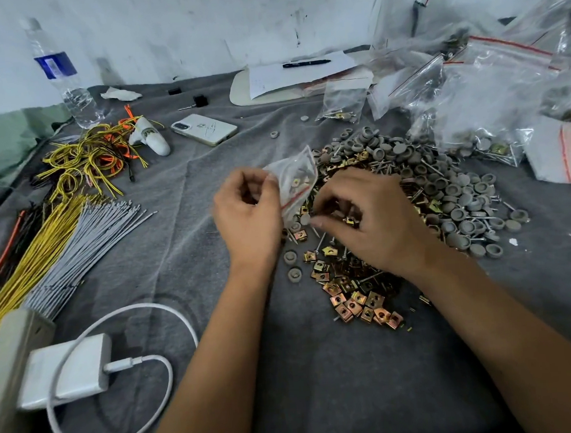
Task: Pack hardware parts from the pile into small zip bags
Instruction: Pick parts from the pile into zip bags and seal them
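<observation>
Grey cloth (182,224) covers the whole work surface. Hardware pile (423,202) sits right of centre: grey rubber caps toward 2 o'clock, brass clip nuts (355,299) spilling toward 6 o'clock, thin nails mixed through. Heap of clear zip bags (492,87) with red seal strips at 1–2 o'clock, several already holding parts. Bundles of yellow and grey wires (60,241) at 9 o'clock, looped yellow and orange wires beyond at 10. White charger brick (67,370) with coiled cable at 7–8 o'clock. Water bottle (61,73) upright at 11. Paper sheets with a black pen (306,63) at 12–1. Phone (204,128) face down near 12.

Left hand (246,216), at centre, fingers curled, pinches the small zip bag (296,181) by its edge; bag held off the cloth just beside the pile's 9 o'clock edge, mouth tilted down toward the right hand, a few brass pieces visible inside. Right hand (369,216) is over the pile, fingers curled, pinching a brass clip nut and some small parts at the fingertips (318,221) just beside the bag mouth.
</observation>
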Action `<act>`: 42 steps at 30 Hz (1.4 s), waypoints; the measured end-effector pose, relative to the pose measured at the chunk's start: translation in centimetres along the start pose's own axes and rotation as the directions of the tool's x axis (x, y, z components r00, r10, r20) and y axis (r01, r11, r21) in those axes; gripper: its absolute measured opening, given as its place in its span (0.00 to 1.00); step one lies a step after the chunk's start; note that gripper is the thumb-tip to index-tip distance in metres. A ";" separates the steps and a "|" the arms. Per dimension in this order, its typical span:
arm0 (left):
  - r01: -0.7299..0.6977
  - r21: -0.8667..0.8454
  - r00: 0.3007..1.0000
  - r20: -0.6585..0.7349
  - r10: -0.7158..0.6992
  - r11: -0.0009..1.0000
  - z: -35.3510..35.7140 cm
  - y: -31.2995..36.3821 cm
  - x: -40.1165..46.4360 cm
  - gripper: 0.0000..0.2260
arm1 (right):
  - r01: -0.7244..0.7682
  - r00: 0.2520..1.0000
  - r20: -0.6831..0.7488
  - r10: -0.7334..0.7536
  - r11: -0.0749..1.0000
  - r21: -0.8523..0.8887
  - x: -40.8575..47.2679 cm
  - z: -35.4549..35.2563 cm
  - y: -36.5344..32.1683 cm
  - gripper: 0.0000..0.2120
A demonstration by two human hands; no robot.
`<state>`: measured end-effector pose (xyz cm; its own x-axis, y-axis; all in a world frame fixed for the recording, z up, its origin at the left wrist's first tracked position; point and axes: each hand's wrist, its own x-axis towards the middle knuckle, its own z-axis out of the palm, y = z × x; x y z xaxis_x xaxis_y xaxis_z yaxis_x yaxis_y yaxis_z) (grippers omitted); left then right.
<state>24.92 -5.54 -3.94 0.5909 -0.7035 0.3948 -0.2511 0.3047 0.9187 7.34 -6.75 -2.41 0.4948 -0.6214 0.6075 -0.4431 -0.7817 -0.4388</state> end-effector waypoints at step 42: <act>0.024 -0.026 0.997 0.067 -0.023 0.999 -0.1 0.0 0.2 0.06 | 0.046 0.994 -0.093 -0.049 0.998 -0.032 -0.1 0.8 -0.6 0.07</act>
<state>25.16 -5.62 -3.86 0.5435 -0.7519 0.3733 -0.2167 0.3040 0.9277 8.14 -6.27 -2.71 0.4443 -0.5748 0.6872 -0.4432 -0.8076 -0.3890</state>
